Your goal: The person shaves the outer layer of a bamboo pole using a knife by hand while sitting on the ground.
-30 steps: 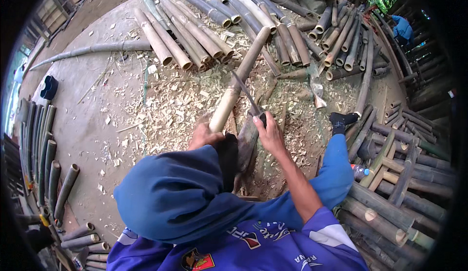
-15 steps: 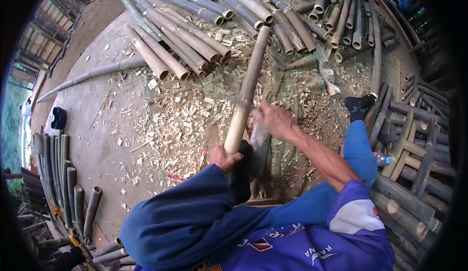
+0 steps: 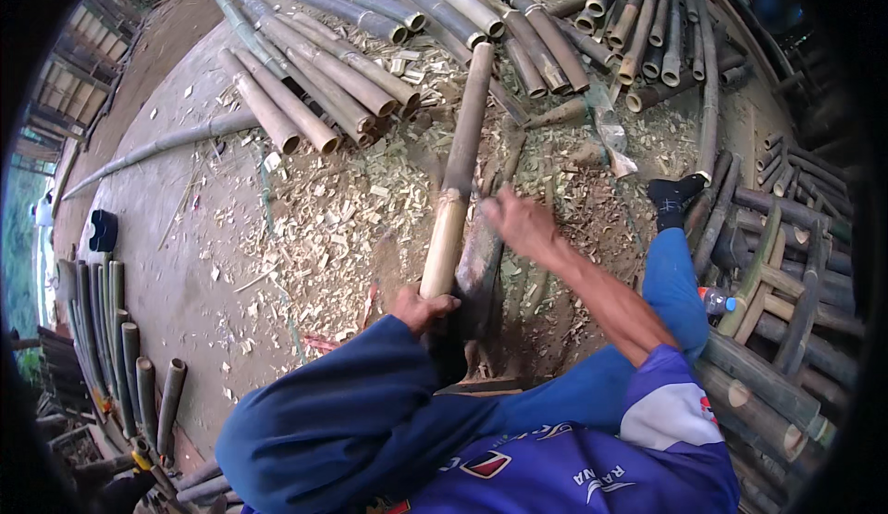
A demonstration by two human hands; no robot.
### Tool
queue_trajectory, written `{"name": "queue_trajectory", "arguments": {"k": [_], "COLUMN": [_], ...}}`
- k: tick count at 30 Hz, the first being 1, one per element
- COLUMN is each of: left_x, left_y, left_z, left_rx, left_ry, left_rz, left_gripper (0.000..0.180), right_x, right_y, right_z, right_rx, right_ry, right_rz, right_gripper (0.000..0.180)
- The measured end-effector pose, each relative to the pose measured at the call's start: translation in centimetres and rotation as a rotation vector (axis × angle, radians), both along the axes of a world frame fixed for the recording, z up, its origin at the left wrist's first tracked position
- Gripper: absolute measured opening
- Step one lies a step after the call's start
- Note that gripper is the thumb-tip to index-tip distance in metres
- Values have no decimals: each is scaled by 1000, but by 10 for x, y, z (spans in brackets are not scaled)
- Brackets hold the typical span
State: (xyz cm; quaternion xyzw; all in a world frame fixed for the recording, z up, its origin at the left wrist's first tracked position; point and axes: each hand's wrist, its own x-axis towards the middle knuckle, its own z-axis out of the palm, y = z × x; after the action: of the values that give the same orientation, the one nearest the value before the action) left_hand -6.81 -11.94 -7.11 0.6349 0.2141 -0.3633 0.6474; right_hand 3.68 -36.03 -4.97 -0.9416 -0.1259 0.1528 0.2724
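Observation:
A bamboo pole (image 3: 462, 148) slants away from me, brown at its far part and pale, with the skin shaved off, at its near part. My left hand (image 3: 421, 309) is closed round its near end, by my raised left knee. Just right of the pole's middle, my right hand (image 3: 521, 227) is curled shut and slightly blurred. Whatever it grips is smeared by motion, so I cannot name it. Under and beside the pole stands a dark, worn wooden support (image 3: 480, 264).
Pale bamboo shavings (image 3: 314, 227) cover the ground around the support. Cut bamboo poles (image 3: 305, 79) lie in piles across the far side, with more bamboo poles (image 3: 120, 329) at the left. A bamboo rack (image 3: 777, 292) and a plastic bottle (image 3: 717, 300) are at my right. A dark container (image 3: 103, 230) sits at left.
The pole's far end has shifted slightly left in view, along with the whole scene. My right hand stays close to the pole's middle; the blurred streak across the pole has gone.

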Motion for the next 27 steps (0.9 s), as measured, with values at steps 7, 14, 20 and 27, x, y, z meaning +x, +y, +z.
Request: {"name": "queue_trajectory", "arguments": {"k": [7,14,20,27], "left_x": [-5,-9,-19,-23], "left_y": [-4,-5,-2,-1], "left_z": [8,-5,-15,-10], "left_rx": [-198,-337,-564,-794], "left_ry": [55,104,175,193], "left_rz": [64,90,160,214], "left_gripper": [30,25,24,30], "right_x": [10,11,-18,-22], "right_y": [-4,-16,-12,-3], "right_z": [-2,-20,-18,-20], "right_rx": [51,68,22,43], "right_ry": [24,-45,-113,-239], "right_rz": [-119,-241,101,245], "right_gripper": [36,36,35,38]}}
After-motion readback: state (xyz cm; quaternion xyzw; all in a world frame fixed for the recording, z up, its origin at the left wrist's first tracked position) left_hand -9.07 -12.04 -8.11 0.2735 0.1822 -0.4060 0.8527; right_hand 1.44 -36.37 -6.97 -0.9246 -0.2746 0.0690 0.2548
